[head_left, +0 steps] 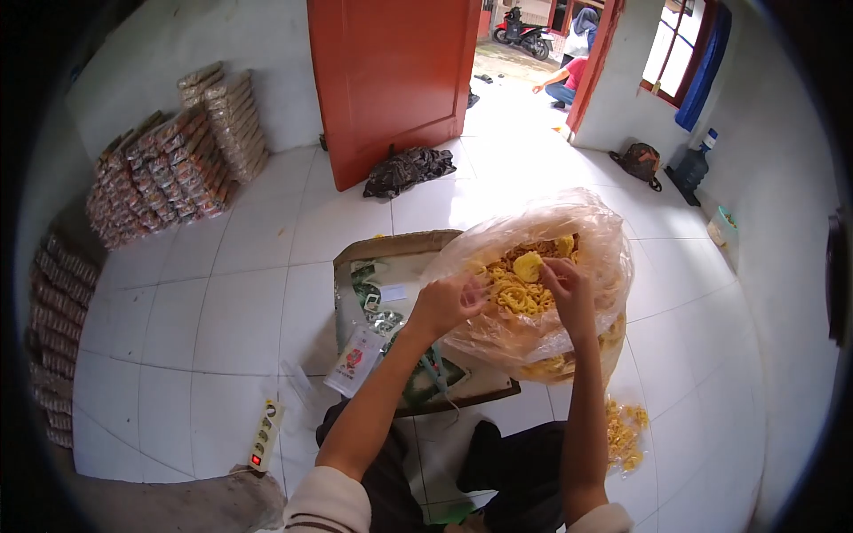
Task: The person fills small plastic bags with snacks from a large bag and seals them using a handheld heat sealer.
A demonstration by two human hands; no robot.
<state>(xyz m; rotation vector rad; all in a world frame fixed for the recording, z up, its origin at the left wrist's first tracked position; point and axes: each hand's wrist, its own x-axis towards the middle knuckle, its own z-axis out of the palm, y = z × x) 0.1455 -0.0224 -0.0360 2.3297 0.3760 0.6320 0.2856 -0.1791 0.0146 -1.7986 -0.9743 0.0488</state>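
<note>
A large clear plastic bag (613, 258), its mouth wide, is filled with yellow curly snacks (524, 298). Over the contents, my right hand (573, 289) pinches a pale yellow round cracker (528, 266) between its fingertips. My left hand (447, 306) is at the bag's left rim. Its fingers are smeared by motion, so whether they grip anything is unclear. The big bag rests partly on a low board-like table (480, 382) with a worn green and white surface. On that table lie a printed white packet (355, 360) and a light blue tool-like object (435, 369).
A small clear bag of yellow snacks (626, 435) lies on the floor at right. A power strip (265, 435) is at lower left. Stacked packets (169, 169) line the left wall. A black plastic bag (409, 169) sits by the red door (391, 80). People are outside.
</note>
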